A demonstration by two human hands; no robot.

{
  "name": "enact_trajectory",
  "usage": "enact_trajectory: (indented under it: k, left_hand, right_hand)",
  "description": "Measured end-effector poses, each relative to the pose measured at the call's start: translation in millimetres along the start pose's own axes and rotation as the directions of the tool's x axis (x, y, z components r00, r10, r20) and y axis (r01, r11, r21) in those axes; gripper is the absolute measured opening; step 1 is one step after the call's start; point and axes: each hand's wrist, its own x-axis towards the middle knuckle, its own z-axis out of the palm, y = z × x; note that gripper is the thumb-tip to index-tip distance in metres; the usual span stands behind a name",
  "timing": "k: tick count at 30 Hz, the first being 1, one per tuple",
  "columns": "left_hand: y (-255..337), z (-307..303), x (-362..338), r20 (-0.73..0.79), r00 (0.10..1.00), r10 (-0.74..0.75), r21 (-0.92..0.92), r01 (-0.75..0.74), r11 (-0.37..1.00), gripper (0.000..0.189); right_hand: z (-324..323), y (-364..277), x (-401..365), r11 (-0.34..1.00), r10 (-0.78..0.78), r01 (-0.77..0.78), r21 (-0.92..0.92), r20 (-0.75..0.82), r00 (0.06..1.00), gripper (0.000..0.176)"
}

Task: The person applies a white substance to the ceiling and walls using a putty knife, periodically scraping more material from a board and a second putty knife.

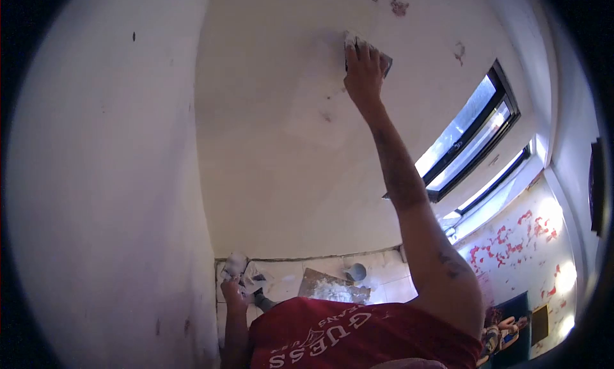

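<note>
My right hand [364, 75], at the end of a raised arm, presses a flat, dark-edged spreading blade [388, 63] against the off-white wall [268, 113]. White paste covers part of the blade and some of my fingers. A damp-looking patch shows on the wall to the left of this hand. Low at the left, my left hand [233, 292] is closed around something with a whitish lump [236, 264] on top. What exactly it holds is too small to make out.
Below are a tiled floor [393, 276], a board with white material [311, 281] and a grey round container [356, 272]. An open dark-framed window [473, 135] is at the right. A person [501, 336] is at the lower right, near a red-patched wall [511, 244].
</note>
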Motion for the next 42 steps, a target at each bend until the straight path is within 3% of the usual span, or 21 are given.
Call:
enact_trajectory:
  k: [2, 5, 6, 10, 11, 13, 14, 16, 17, 18, 20, 22, 24, 26, 29, 31, 35, 38, 40, 41, 42]
  left_hand:
    - [-6.1, 5.4, -7.7, 0.144, 0.983, -0.115, 0.124, 0.097, 0.988, 0.035]
    - [-51.7, 39.6, -25.7, -0.205, 0.947, 0.247, 0.039, -0.244, 0.969, 0.033]
    - [-57.2, 46.1, -24.8, 0.052, 0.998, -0.019, 0.206, 0.007, 0.979, 0.028]
    - [15.0, -20.1, 3.1, 0.185, 0.982, 0.029, -0.027, -0.025, 0.999, 0.016]
    - [21.7, -16.6, 2.1, 0.124, 0.951, -0.284, -0.371, 0.31, 0.875, 0.017]
    - [19.1, 1.2, 12.2, 0.324, 0.593, -0.738, -0.835, 0.545, 0.071, 0.02]
    - [-13.3, 29.7, 0.4, 0.29, 0.726, -0.624, -0.908, 0.414, 0.06, 0.014]
    - [-41.1, 22.6, -6.0, 0.164, 0.959, -0.231, -0.287, 0.271, 0.919, 0.033]
    - [-37.1, 16.0, -7.8, 0.181, 0.979, -0.097, -0.056, 0.109, 0.992, 0.033]
    - [-31.7, 8.3, -8.7, 0.194, 0.98, 0.039, 0.171, -0.073, 0.982, 0.033]
    - [14.8, -18.7, -1.5, 0.023, 0.988, 0.152, 0.161, -0.154, 0.975, 0.015]
    - [28.8, -1.1, 2.0, -0.15, 0.967, -0.206, -0.497, 0.106, 0.861, 0.021]
    - [18.3, 6.1, 2.9, -0.124, 0.957, -0.261, -0.536, 0.156, 0.83, 0.024]
    - [-1.3, 2.0, -3.5, 0.042, 0.999, -0.017, 0.027, 0.016, 1.0, 0.023]
    - [-8.1, 3.6, -6.6, -0.095, 0.982, 0.163, 0.042, -0.16, 0.986, 0.023]
    - [-19.9, 10.8, -5.7, 0.055, 0.998, -0.007, 0.084, 0.002, 0.996, 0.023]
    - [-19.9, 10.1, 7.7, 0.036, 0.999, -0.01, 0.084, 0.007, 0.996, 0.024]
    - [-17.8, 27.0, 12.9, 0.014, 0.88, -0.475, -0.734, 0.331, 0.593, 0.023]
    - [-18.1, 26.1, 12.5, 0.05, 0.904, -0.425, -0.626, 0.36, 0.692, 0.022]
    - [-10.4, 5.7, 16.4, 0.091, 0.969, -0.229, -0.235, 0.244, 0.941, 0.021]
    - [-5.8, -4.8, 19.5, 0.212, 0.976, -0.054, 0.183, 0.015, 0.983, 0.02]
  right_hand:
    - [17.8, -8.3, -23.9, 1.0, 0.013, -0.013, -0.005, 0.029, 1.0, 0.036]
    - [19.3, -35.1, -68.6, 0.996, -0.08, 0.077, 0.056, 0.067, 0.995, 0.032]
    - [25.1, -44.0, -85.5, 0.994, -0.081, 0.077, 0.082, 0.055, 0.995, 0.031]
    - [-4.5, -63.6, -110.7, 0.971, -0.109, 0.072, 0.23, 0.153, 0.982, 0.031]
    - [-14.5, -64.5, -111.7, 0.95, -0.125, 0.059, 0.305, 0.201, 0.972, 0.031]
    - [-25.9, -60.9, -98.5, 0.928, -0.148, 0.065, 0.367, 0.201, 0.968, 0.034]
    - [-28.9, -48.0, -86.2, 0.929, -0.161, 0.095, 0.358, 0.159, 0.974, 0.036]
    - [-36.0, -18.4, -45.8, 0.947, -0.156, 0.136, 0.291, 0.049, 0.986, 0.04]
    - [-43.7, -1.7, -17.1, 0.965, -0.131, 0.13, 0.227, -0.01, 0.991, 0.043]
    - [-46.3, 13.3, 8.1, 0.977, -0.112, 0.12, 0.175, -0.052, 0.992, 0.045]
    - [-50.5, 32.1, 52.2, 0.991, -0.077, 0.082, 0.11, -0.044, 0.996, 0.046]
    - [-44.3, 40.3, 71.2, 0.995, -0.078, 0.078, 0.058, -0.009, 0.997, 0.046]
    - [-31.5, 40.8, 81.6, 0.992, -0.124, 0.123, -0.018, -0.046, 0.991, 0.046]
    - [-22.2, 32.8, 79.8, 0.99, -0.127, 0.126, -0.058, -0.015, 0.992, 0.046]
    - [-16.2, 25.4, 69.6, 0.989, -0.115, 0.114, -0.089, -0.012, 0.993, 0.046]
    - [-12.6, 22.7, 60.5, 0.989, -0.122, 0.119, -0.092, -0.026, 0.992, 0.046]
    - [-9.1, 10.3, 45.2, 0.984, -0.14, 0.138, -0.109, -0.008, 0.99, 0.043]
    - [-6.6, 3.3, 26.6, 0.984, -0.159, 0.157, -0.088, -0.015, 0.987, 0.043]
    - [-6.5, -4.0, 12.8, 0.983, -0.161, 0.16, -0.086, -0.005, 0.987, 0.044]
    - [-7.1, -7.1, 7.0, 0.985, -0.159, 0.159, -0.063, -0.001, 0.987, 0.044]
    - [-7.8, -10.1, 2.5, 0.987, -0.156, 0.156, -0.04, 0.001, 0.988, 0.044]
